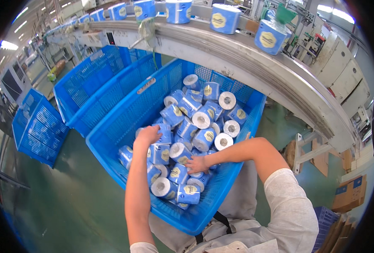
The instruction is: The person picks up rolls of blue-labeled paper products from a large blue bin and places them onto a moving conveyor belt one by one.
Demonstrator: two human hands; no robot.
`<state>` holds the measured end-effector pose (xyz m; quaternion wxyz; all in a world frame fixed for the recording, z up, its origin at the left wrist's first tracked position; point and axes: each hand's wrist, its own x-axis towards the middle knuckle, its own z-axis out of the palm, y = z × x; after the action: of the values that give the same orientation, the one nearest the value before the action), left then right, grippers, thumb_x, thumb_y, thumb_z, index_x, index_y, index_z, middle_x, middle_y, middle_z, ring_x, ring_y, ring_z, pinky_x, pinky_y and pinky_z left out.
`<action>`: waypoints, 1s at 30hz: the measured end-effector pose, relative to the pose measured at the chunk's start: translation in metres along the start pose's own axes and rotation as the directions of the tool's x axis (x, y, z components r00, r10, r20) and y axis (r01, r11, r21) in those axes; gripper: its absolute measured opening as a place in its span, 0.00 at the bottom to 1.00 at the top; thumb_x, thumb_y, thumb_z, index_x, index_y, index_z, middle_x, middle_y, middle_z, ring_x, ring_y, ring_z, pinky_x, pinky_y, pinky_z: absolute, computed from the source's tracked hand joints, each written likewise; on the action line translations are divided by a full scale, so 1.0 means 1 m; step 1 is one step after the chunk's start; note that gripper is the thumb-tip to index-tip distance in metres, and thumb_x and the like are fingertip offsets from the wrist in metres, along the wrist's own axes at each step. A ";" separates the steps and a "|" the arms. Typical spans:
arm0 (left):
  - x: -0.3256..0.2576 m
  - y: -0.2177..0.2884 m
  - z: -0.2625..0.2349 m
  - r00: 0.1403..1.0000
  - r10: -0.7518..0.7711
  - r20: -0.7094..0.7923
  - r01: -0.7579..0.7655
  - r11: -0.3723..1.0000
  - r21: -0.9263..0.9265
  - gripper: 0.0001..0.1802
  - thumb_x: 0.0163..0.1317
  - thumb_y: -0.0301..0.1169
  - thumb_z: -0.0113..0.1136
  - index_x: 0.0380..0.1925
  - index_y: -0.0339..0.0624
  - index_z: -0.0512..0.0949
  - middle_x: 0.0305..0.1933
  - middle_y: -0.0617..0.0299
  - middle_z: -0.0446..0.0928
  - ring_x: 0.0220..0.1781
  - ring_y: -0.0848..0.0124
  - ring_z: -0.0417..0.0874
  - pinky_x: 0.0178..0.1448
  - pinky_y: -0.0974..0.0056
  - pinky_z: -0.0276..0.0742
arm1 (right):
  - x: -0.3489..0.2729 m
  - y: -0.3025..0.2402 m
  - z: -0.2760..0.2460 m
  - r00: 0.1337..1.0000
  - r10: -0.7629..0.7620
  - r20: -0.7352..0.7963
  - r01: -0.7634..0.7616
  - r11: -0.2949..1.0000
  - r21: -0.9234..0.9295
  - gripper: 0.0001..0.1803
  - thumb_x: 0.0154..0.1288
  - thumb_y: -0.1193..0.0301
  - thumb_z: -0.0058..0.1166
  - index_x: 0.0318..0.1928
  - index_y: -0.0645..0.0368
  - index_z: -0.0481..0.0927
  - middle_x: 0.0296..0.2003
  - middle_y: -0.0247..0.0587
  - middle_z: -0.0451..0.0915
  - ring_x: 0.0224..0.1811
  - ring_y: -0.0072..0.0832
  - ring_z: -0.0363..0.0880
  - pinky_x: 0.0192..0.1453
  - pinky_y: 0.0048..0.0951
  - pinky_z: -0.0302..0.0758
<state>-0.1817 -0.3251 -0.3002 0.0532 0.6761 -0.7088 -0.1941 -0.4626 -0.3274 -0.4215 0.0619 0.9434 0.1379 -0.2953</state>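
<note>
A large blue plastic crate [111, 158] in front of me holds a heap of toilet rolls [204, 139], each in clear and blue wrapping with a pale yellow label. On the left side of the heap, my left hand [148, 135] curls its fingers over a wrapped roll [165, 134]. My right hand [197, 163] reaches in from the right, its fingers closed down over another roll [195, 174] near the front of the heap. Its fingertips are partly hidden among the rolls. Both rolls still lie in the heap.
A curved conveyor [237, 50] runs across beyond the crate, carrying a row of larger blue wrapped packs [225, 19]. More blue crates [90, 69] stand to the left, and a smaller one [41, 130] sits farther left. Cardboard boxes [349, 194] are at the right.
</note>
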 end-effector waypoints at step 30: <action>-0.058 0.066 -0.059 0.920 0.384 -0.074 -0.155 0.185 -0.970 0.42 0.60 0.34 0.65 0.73 0.42 0.59 0.70 0.53 0.67 0.62 0.63 0.76 0.48 0.61 0.86 | -0.128 -0.017 -0.180 0.049 0.922 -0.385 0.674 0.254 0.694 0.51 0.58 0.62 0.67 0.77 0.53 0.52 0.70 0.44 0.61 0.71 0.35 0.64 0.75 0.38 0.60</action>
<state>-0.2187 -0.2800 -0.2122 0.4235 0.3407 -0.5468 -0.6368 -0.4711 -0.3036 -0.2016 -0.5817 0.6492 -0.2160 0.4399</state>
